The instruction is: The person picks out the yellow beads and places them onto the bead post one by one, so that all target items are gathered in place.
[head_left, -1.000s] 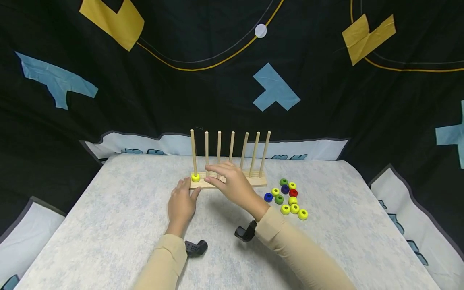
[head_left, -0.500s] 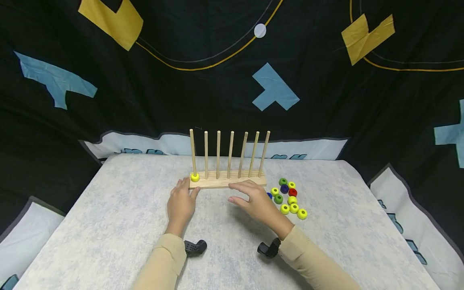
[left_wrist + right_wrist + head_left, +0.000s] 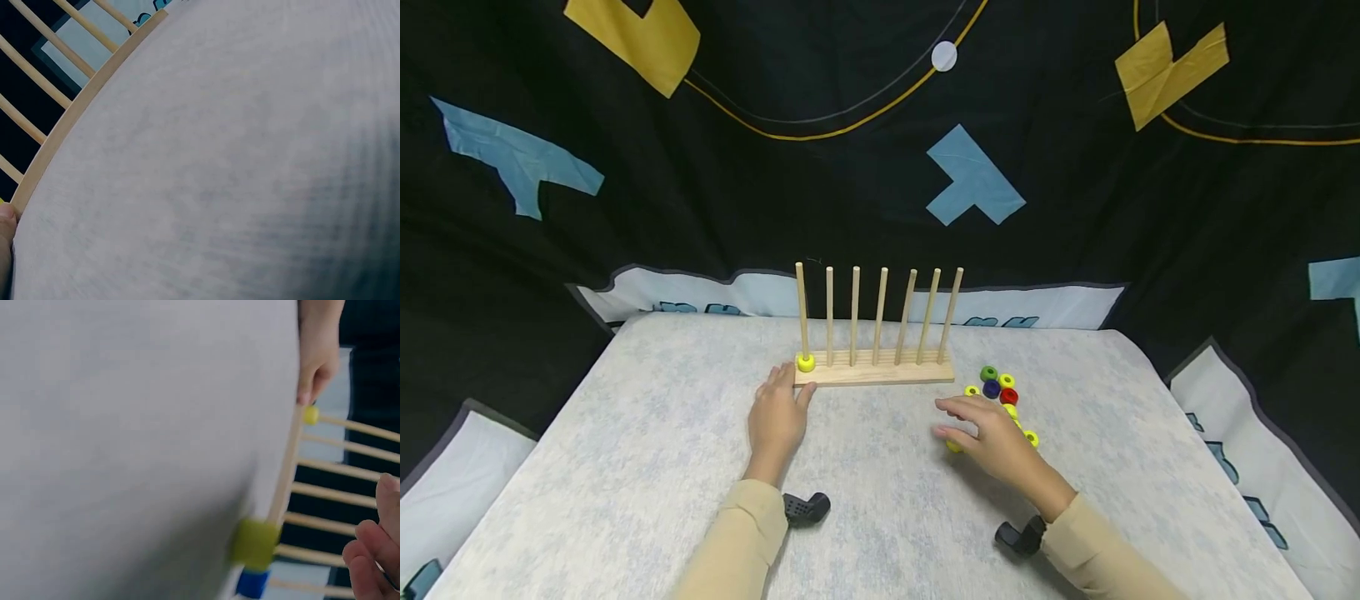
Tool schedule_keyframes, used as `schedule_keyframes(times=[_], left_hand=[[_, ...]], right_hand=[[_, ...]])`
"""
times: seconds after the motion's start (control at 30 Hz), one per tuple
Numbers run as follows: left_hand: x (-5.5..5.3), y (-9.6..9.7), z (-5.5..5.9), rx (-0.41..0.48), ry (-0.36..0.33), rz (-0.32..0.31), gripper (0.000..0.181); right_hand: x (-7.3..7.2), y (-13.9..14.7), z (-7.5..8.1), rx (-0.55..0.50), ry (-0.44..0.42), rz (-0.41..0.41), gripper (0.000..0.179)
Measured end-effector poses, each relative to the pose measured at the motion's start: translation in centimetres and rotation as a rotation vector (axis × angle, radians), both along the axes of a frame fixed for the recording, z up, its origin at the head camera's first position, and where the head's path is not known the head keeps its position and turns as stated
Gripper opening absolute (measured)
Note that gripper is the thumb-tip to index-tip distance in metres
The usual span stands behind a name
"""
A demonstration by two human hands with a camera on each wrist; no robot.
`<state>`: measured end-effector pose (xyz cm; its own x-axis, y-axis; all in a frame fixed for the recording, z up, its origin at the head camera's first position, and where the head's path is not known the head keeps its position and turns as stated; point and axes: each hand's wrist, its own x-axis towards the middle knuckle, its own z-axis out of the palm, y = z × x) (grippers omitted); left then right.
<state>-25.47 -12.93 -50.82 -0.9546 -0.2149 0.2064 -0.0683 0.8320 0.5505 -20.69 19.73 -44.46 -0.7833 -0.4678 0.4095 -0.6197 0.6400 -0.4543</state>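
A wooden peg rack [image 3: 880,374] with several upright pegs stands at the back of the table, one yellow bead [image 3: 806,363] low on its leftmost peg. My left hand [image 3: 777,422] holds the rack's left end, thumb at the front corner. To the right of the rack, my right hand [image 3: 992,433] hovers over loose beads, thumb and fingers parted with nothing between them. Just below that thumb shows a yellow bead [image 3: 954,446]. In the right wrist view a blurred yellow bead [image 3: 255,544] and a blue bead [image 3: 252,584] appear near the rack, apart from the visible fingers [image 3: 369,550].
Beyond the right hand lie a green bead [image 3: 988,373], a dark blue bead [image 3: 992,389], a red bead [image 3: 1009,397] and several yellow ones; the hand covers others. A pale cloth covers the table [image 3: 647,433]. Black fabric [image 3: 737,200] hangs behind.
My right hand has moved right and toward me, from in front of the pegs to the loose beads. The left hand stays at the rack's end. A yellow bead now shows farther left.
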Motion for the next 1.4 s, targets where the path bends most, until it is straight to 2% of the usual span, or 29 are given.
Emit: schedule_keyframes(times=[0.13,0.3,0.53,0.67,1.1,1.4], left_hand=[[-0.2,0.3,0.1,0.001,0.006,-0.005,0.065],[-0.2,0.3,0.3,0.000,0.010,-0.001,0.064],[-0.1,0.2,0.2,0.002,0.007,-0.006,0.064],[-0.1,0.2,0.2,0.002,0.003,-0.010,0.064],[-0.1,0.0,0.1,-0.006,-0.003,-0.016,0.065],[-0.1,0.0,0.0,0.002,-0.019,-0.011,0.065]], right_hand=[[0.7,2.3,-0.8,0.015,-0.012,-0.041,0.042],[0.8,4.2,-1.5,0.032,-0.033,-0.096,0.043],[0.4,6.2,-1.6,0.089,-0.177,-0.241,0.054],[0.3,7.1,-1.9,0.108,-0.230,-0.293,0.058],[0.9,9.1,-3.2,0.085,-0.210,-0.351,0.049],[1.2,9.7,-3.6,0.074,-0.181,-0.391,0.045]])
